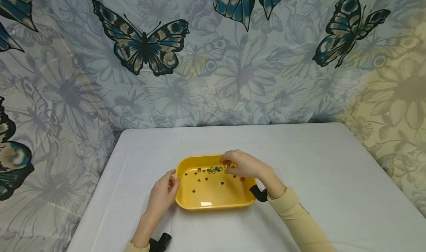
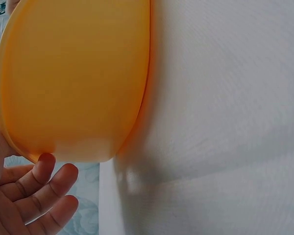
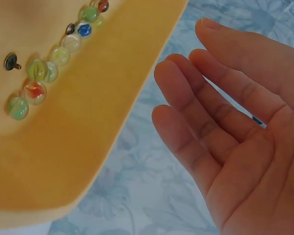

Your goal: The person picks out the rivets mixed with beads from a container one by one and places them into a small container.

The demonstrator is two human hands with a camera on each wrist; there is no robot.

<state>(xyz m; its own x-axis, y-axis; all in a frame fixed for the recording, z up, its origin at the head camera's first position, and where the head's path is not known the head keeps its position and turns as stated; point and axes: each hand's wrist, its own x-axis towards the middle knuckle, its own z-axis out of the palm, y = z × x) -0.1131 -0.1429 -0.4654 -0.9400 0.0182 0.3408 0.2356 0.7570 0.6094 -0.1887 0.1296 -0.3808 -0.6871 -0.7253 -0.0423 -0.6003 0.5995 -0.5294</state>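
A yellow tray (image 1: 213, 198) has its left end in my left hand (image 1: 161, 193); the thumb is at the rim and the fingers bend against the outer wall. Glass marbles (image 1: 213, 170), green, clear, blue and red-streaked, lie in a row along its far side. Small dark metal studs (image 1: 222, 183) are scattered over its floor. My right hand (image 1: 247, 165) hovers at the far right corner. The right wrist view shows its fingers (image 3: 174, 83) loosely bent just outside the rim, with nothing held. One stud (image 3: 11, 61) with a flat head and short stem lies near the marbles.
A white cloth covers the table (image 1: 316, 163) around the tray. Behind and beside it hangs fabric (image 1: 243, 74) printed with butterflies and flowers. Black wrist mounts (image 1: 159, 242) are on both wrists, the right one overlapping the tray's right edge in the head view.
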